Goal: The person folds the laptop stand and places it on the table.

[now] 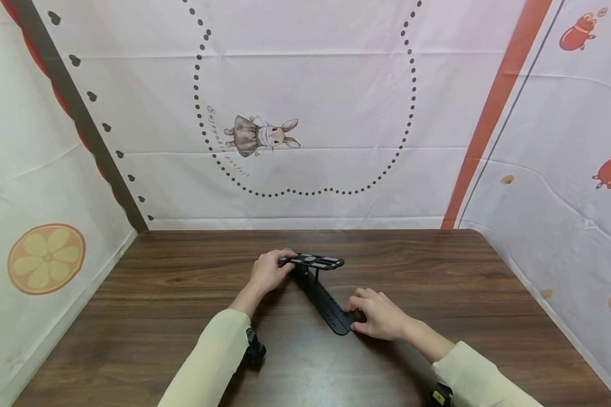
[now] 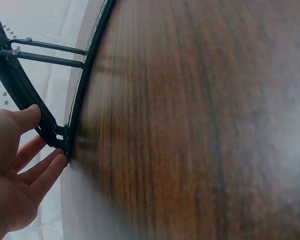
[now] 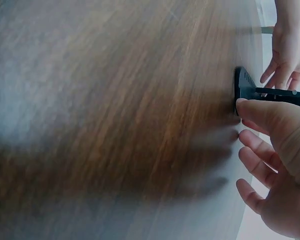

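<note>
A black folding stand [image 1: 319, 299] rests on the table, its slotted base running diagonally toward me. Its upper plate [image 1: 318, 260], with grey pads, is raised at an angle on thin support rods [image 2: 55, 54]. My left hand [image 1: 270, 270] grips the far, hinged end, thumb on the upper plate and fingertips around the joint in the left wrist view. At the near end of the base, my right hand [image 1: 379, 314] holds the edge between thumb and index finger. Its other fingers are bent loosely beside the base in the right wrist view.
The brown wood-grain table [image 1: 183, 316] has rounded far corners. A white printed cloth [image 1: 310, 169] hangs behind it and along both sides. Dark wrist cameras sit at both sleeves, the left one [image 1: 254, 347] close above the tabletop.
</note>
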`<action>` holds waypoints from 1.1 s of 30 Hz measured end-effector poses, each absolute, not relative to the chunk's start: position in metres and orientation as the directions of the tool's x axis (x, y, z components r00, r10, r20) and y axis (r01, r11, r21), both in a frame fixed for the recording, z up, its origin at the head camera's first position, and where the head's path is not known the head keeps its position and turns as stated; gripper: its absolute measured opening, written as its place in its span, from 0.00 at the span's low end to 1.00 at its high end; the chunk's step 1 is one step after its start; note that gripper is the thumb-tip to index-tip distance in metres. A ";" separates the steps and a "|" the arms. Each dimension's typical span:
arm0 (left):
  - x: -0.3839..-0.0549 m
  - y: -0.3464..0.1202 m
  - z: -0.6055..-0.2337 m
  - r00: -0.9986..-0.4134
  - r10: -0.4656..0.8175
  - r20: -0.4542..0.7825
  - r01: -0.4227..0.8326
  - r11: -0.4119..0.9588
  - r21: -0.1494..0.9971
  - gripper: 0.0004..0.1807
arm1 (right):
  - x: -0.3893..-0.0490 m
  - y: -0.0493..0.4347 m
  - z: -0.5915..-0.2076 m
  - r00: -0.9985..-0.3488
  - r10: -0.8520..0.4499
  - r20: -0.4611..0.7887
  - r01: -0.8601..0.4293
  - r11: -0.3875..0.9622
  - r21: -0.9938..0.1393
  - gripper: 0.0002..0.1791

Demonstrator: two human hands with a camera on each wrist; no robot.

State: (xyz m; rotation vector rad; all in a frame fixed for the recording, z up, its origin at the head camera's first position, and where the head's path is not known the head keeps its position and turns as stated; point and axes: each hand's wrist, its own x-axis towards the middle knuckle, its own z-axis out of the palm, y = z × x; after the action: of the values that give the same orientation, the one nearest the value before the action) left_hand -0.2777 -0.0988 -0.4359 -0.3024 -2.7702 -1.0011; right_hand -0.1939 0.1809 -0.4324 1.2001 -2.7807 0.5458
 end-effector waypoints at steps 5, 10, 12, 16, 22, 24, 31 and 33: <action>-0.279 -0.096 -0.436 -0.963 0.143 0.229 0.259 0.728 0.635 0.12 | -0.195 0.177 -0.432 -0.685 -0.704 0.187 -0.724 0.628 -0.284 0.13; -0.280 -0.094 -0.435 -0.959 0.158 0.234 0.275 0.715 0.643 0.12 | -0.195 0.175 -0.431 -0.676 -0.715 0.180 -0.732 0.620 -0.282 0.14; -0.280 -0.093 -0.436 -0.958 0.162 0.236 0.280 0.710 0.647 0.12 | -0.195 0.174 -0.431 -0.673 -0.716 0.183 -0.735 0.621 -0.273 0.14; -0.280 -0.091 -0.437 -0.964 0.151 0.217 0.259 0.704 0.661 0.13 | -0.195 0.172 -0.431 -0.665 -0.723 0.189 -0.745 0.623 -0.239 0.19; -0.277 -0.090 -0.437 -0.972 0.156 0.178 0.236 0.684 0.690 0.14 | -0.196 0.171 -0.431 -0.630 -0.760 0.157 -0.773 0.595 -0.222 0.30; -0.277 -0.090 -0.437 -0.972 0.161 0.172 0.236 0.673 0.701 0.14 | -0.197 0.171 -0.431 -0.616 -0.774 0.148 -0.783 0.581 -0.221 0.29; -0.274 -0.091 -0.435 -0.970 0.173 0.171 0.243 0.652 0.718 0.15 | -0.198 0.170 -0.431 -0.607 -0.782 0.142 -0.790 0.573 -0.216 0.29; -0.273 -0.090 -0.434 -0.972 0.162 0.171 0.236 0.662 0.712 0.15 | -0.198 0.170 -0.431 -0.612 -0.780 0.132 -0.786 0.579 -0.218 0.29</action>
State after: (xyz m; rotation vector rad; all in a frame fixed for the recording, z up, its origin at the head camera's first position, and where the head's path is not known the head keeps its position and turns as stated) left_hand -0.2728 -0.0904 -0.4341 -0.3341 -2.7782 -1.2098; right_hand -0.1981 0.1702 -0.4312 1.3745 -2.7720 0.4004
